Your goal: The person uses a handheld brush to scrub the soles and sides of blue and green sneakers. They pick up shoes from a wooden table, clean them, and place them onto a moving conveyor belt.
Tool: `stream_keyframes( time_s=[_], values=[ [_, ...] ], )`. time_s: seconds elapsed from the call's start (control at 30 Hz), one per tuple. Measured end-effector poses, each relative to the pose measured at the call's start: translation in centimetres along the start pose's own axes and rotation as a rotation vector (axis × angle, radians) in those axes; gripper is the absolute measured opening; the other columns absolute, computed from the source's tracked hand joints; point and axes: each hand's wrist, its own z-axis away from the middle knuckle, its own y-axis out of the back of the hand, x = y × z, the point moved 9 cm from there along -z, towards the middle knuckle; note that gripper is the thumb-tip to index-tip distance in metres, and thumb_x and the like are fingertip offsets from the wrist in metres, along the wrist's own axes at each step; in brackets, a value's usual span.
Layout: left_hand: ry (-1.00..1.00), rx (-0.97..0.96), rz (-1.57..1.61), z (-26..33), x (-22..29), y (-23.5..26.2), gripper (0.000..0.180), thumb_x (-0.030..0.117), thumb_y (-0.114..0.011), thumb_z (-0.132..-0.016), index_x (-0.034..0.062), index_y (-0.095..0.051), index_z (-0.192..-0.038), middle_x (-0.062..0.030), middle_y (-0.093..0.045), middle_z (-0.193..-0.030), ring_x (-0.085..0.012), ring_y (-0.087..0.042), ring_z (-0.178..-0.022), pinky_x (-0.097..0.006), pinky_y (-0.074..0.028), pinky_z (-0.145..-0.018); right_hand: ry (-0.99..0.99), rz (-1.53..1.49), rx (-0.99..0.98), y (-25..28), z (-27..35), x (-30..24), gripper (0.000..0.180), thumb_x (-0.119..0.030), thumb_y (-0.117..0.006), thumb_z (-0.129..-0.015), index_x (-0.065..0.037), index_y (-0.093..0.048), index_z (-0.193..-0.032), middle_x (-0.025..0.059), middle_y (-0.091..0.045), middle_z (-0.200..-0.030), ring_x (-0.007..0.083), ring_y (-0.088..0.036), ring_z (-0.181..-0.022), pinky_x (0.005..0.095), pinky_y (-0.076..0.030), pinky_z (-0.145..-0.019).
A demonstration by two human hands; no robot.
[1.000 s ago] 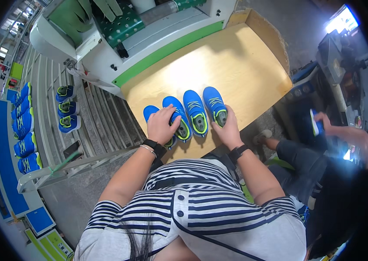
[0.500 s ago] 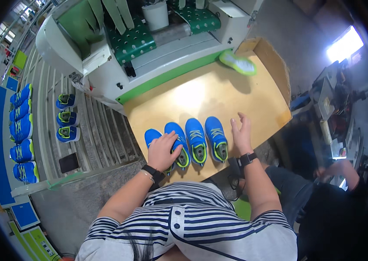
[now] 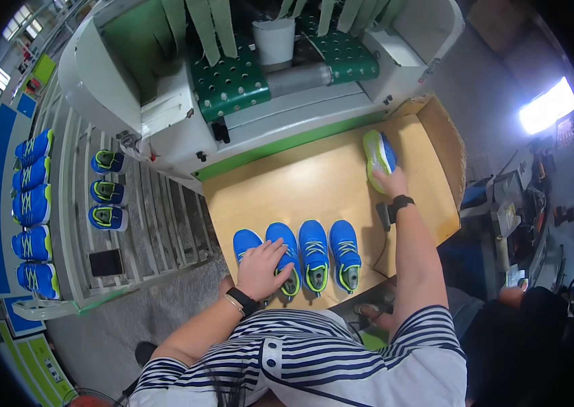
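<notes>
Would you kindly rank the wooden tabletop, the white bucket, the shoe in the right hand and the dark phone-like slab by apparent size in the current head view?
1. Wooden tabletop
2. White bucket and shoe in the right hand: too alike to rank
3. Dark phone-like slab

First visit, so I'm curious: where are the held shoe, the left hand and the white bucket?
Held shoe (image 3: 375, 158): head view, green sole.
Left hand (image 3: 258, 269): head view, its back.
White bucket (image 3: 274, 45): head view, outer wall.

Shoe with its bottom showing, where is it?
In the head view, the shoe is right of centre, in the right hand, near the brown cardboard.
</notes>
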Motion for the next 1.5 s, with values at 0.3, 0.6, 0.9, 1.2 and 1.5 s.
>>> stream_keyframes(
  time_s=[0.3, 0.6, 0.9, 1.2, 1.5],
  values=[
    [0.619, -0.080, 1.661, -5.9, -5.0, 2.5, 0.061, 0.040, -0.056, -0.104, 0.0024, -0.043, -0.150, -0.0169, -0.056, -0.144, -0.0265, -0.057, -0.131, -0.039, -0.045, -0.110, 0.860, -0.085, -0.400, 3.2, 21.9, -17.1, 0.072, -0.020, -0.086, -0.074, -0.002, -0.057, -0.136, 0.0168, -0.066, -0.120, 0.0299, -0.057, -0.122, 0.0407, -0.042, -0.108],
    [0.278, 0.174, 1.617, -14.0, 3.3, 14.4, 0.053, 0.015, -0.071, -0.093, -0.0017, -0.051, -0.139, -0.0125, -0.068, -0.122, -0.0217, -0.068, -0.107, -0.034, -0.053, -0.099, 0.549, -0.183, -0.127, -1.5, 26.2, -3.9, 0.087, -0.028, -0.079, -0.086, 0.003, -0.033, -0.152, 0.0284, -0.045, -0.144, 0.0418, -0.044, -0.135, 0.0469, -0.036, -0.115],
    [0.241, 0.987, 0.316, -24.2, -7.2, 22.2, 0.101, 0.021, -0.083, -0.079, -0.0021, -0.022, -0.156, -0.0260, -0.032, -0.149, -0.0413, -0.042, -0.136, -0.042, -0.036, -0.115, 0.317, -0.484, -0.194, -3.3, 27.9, -0.3, 0.093, -0.001, -0.075, -0.077, -0.002, -0.026, -0.156, 0.0218, -0.044, -0.146, 0.0357, -0.044, -0.138, 0.0403, -0.037, -0.115],
    [-0.044, 0.663, 0.263, -16.8, -0.7, 17.1, 0.085, 0.018, -0.073, -0.088, 0.0055, -0.026, -0.157, -0.0257, -0.016, -0.162, -0.0427, -0.021, -0.151, -0.047, -0.024, -0.123, 0.889, -0.684, 0.246, 15.8, 16.7, -24.7, 0.061, -0.008, -0.072, -0.087, -0.003, -0.045, -0.142, 0.0161, -0.054, -0.138, 0.0274, -0.053, -0.130, 0.0384, -0.041, -0.111],
    [0.098, -0.253, -0.119, -1.1, -0.4, -1.1, 0.069, 0.053, -0.057, -0.096, 0.0119, -0.046, -0.151, -0.0219, -0.027, -0.163, -0.0455, -0.029, -0.148, -0.067, -0.025, -0.115, 0.712, 0.069, 0.446, 6.5, 2.1, -37.6, 0.081, -0.004, -0.063, -0.085, -0.028, -0.035, -0.156, 0.0305, -0.045, -0.147, 0.0468, -0.060, -0.116, 0.0508, -0.051, -0.099]
  ],
)
